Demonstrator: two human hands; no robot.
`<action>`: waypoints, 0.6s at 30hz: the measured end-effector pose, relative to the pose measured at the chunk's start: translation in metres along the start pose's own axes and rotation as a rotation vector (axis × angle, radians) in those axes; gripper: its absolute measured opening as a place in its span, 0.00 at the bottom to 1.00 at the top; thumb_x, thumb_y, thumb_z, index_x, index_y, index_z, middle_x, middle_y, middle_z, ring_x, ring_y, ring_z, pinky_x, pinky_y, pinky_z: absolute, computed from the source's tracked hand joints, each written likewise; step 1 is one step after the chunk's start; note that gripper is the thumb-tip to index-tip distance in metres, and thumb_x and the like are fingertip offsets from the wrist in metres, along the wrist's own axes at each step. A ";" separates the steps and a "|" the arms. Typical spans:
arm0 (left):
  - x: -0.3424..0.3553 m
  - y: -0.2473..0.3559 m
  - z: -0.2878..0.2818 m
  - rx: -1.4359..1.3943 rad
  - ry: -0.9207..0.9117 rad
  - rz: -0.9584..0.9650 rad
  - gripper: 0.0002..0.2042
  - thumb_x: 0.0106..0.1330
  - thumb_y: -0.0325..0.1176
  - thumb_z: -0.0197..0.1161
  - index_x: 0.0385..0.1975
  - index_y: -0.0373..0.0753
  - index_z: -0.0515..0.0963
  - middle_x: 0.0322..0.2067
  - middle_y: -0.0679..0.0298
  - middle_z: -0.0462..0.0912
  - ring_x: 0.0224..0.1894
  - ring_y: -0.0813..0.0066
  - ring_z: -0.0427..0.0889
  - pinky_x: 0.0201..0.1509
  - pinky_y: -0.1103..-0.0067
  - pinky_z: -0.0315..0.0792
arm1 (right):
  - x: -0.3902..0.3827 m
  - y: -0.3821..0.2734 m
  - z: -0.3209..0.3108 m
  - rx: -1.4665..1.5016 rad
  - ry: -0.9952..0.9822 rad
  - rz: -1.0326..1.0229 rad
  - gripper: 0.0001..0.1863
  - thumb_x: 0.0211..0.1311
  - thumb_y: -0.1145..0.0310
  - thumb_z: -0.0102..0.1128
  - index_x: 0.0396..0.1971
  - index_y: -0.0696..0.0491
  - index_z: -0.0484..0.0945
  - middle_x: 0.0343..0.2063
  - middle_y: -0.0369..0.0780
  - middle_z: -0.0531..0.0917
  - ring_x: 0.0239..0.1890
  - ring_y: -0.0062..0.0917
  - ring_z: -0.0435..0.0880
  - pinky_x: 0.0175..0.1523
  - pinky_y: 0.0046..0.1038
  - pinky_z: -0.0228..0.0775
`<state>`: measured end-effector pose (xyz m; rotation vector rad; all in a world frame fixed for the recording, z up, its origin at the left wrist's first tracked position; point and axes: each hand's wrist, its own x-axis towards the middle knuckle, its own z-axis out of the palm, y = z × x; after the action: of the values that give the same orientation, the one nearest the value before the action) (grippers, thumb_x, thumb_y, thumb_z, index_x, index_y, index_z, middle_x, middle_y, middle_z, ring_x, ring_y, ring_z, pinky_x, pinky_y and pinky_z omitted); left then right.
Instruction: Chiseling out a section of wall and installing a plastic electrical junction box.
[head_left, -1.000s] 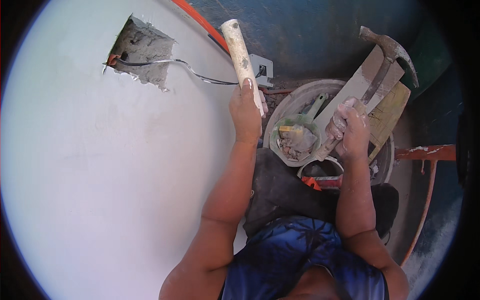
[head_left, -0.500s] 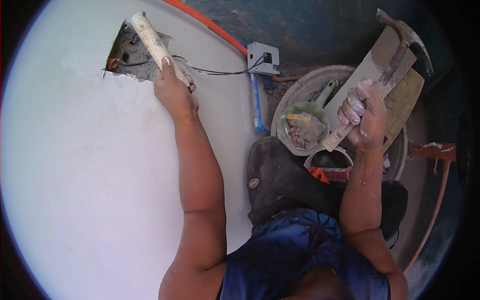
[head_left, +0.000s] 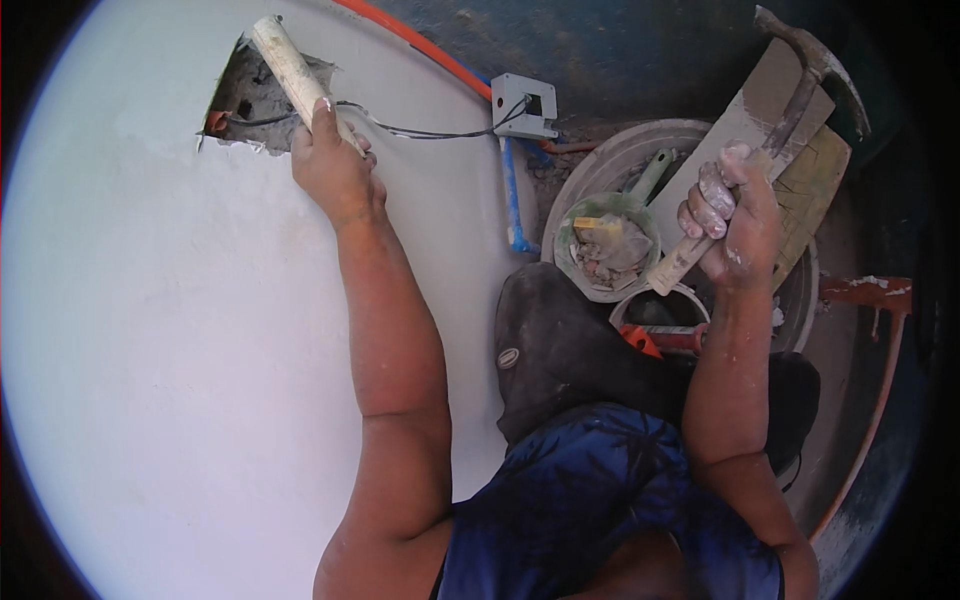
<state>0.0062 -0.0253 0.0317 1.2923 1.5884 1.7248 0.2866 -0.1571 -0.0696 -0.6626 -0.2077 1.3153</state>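
Observation:
My left hand (head_left: 335, 175) is wrapped round a pale, plaster-smeared cylindrical stick (head_left: 284, 62), with a small dark metal bit showing at its far end. The stick slants across a rough rectangular hole (head_left: 243, 95) in the white wall (head_left: 200, 320). Whatever lies at its near end is hidden by my fingers. On the right, my dusty right hand (head_left: 742, 215) grips a claw hammer (head_left: 797, 112) by its pale handle, the metal head raised at the upper right. A black cable (head_left: 415, 133) runs from the hole to a grey electrical box (head_left: 525, 105).
Below the box a blue pipe (head_left: 515, 205) stands along the wall, and an orange conduit (head_left: 425, 45) runs above it. A round tub (head_left: 580, 180) holds a green pan (head_left: 610, 250) with rubble, plus boards (head_left: 815, 200). A rusty metal frame (head_left: 865, 292) stands at the right.
My left hand and the stick have shifted slightly left and up over the hole. The right hand still holds the hammer raised, almost in the same place.

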 end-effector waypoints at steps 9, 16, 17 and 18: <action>-0.001 -0.005 0.000 0.086 0.101 0.111 0.11 0.67 0.33 0.59 0.34 0.30 0.74 0.22 0.64 0.73 0.17 0.81 0.68 0.15 0.82 0.60 | -0.009 0.037 0.027 0.030 -0.123 0.214 0.12 0.69 0.58 0.54 0.27 0.45 0.67 0.13 0.28 0.62 0.09 0.14 0.58 0.18 0.22 0.56; -0.003 0.008 -0.020 0.592 0.183 0.519 0.21 0.62 0.32 0.60 0.50 0.22 0.74 0.39 0.51 0.82 0.37 0.65 0.83 0.43 0.75 0.75 | 0.001 0.081 0.070 -0.545 -0.211 0.008 0.17 0.71 0.51 0.50 0.35 0.52 0.69 0.17 0.31 0.66 0.14 0.16 0.63 0.22 0.22 0.60; -0.005 0.014 -0.020 0.597 0.152 0.490 0.22 0.62 0.32 0.60 0.52 0.23 0.73 0.43 0.49 0.82 0.42 0.62 0.82 0.47 0.74 0.74 | 0.000 0.085 0.076 -0.370 -0.285 0.109 0.18 0.72 0.51 0.49 0.35 0.52 0.68 0.17 0.31 0.66 0.14 0.16 0.63 0.22 0.22 0.61; -0.007 0.017 -0.021 0.602 0.120 0.460 0.23 0.62 0.32 0.59 0.54 0.23 0.72 0.47 0.46 0.81 0.46 0.60 0.82 0.51 0.73 0.73 | -0.001 0.089 0.084 -0.369 -0.280 0.109 0.18 0.72 0.51 0.49 0.35 0.52 0.68 0.17 0.31 0.66 0.14 0.16 0.63 0.22 0.22 0.61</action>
<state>-0.0041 -0.0450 0.0473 2.0013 2.1066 1.6481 0.1711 -0.1217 -0.0514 -0.8054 -0.6621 1.4885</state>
